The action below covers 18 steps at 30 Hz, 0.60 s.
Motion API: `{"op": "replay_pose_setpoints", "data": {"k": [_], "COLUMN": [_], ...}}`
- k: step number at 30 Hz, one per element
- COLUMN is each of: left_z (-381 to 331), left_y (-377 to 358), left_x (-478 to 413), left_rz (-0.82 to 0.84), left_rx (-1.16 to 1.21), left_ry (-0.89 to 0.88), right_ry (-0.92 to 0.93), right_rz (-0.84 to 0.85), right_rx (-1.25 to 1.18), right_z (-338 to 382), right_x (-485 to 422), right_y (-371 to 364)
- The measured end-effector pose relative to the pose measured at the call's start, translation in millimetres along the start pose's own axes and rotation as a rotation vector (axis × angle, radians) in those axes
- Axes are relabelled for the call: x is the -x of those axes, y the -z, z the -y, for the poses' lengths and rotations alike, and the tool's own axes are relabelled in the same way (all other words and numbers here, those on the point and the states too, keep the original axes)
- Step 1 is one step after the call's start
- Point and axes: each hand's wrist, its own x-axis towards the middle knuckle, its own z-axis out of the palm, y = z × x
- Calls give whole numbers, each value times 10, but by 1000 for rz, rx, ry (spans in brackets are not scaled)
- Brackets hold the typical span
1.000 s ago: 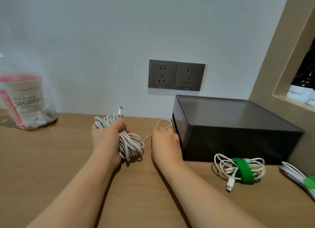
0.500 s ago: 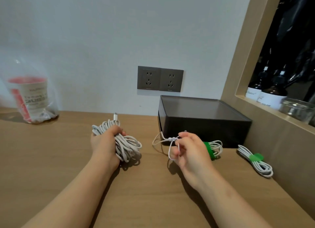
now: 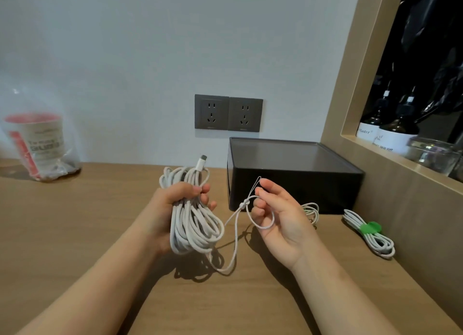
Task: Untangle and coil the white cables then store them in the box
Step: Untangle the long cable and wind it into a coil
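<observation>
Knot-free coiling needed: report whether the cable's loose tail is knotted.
Knotted: a small knot sits on the tail beside the right hand.

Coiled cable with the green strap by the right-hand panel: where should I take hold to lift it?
Put the grip on the coiled cable at its green strap, from above, fingers across the bundle. The strands are bound there, while the end loops splay loose. It lies flat beside the wooden panel, so a side approach looks cramped.

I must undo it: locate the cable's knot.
Centre of the head view: the knot hangs just left of the right hand, in front of the black box.
</observation>
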Motion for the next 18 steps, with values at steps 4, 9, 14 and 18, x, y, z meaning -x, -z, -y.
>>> {"op": "replay_pose_setpoints", "data": {"k": [4,9,14,18], "left_z": [136,123,14,-2], "left_y": [-6,-29,11,24], "left_x": [-4,-2,15,24], "left_rz": [147,122,68,62], "left_rx": [-127,-146,-179,-234], "left_ry": [92,94,-2,-39], "right_ry": [86,-52,-329,-333], "right_rz": [-20,-5,192,166], "right_rx": [15,-59,130,216], "right_z": [-62,-64,-126,-116], "right_x": [-11,6,28,7], "right_y": [-12,-19,13,30]}}
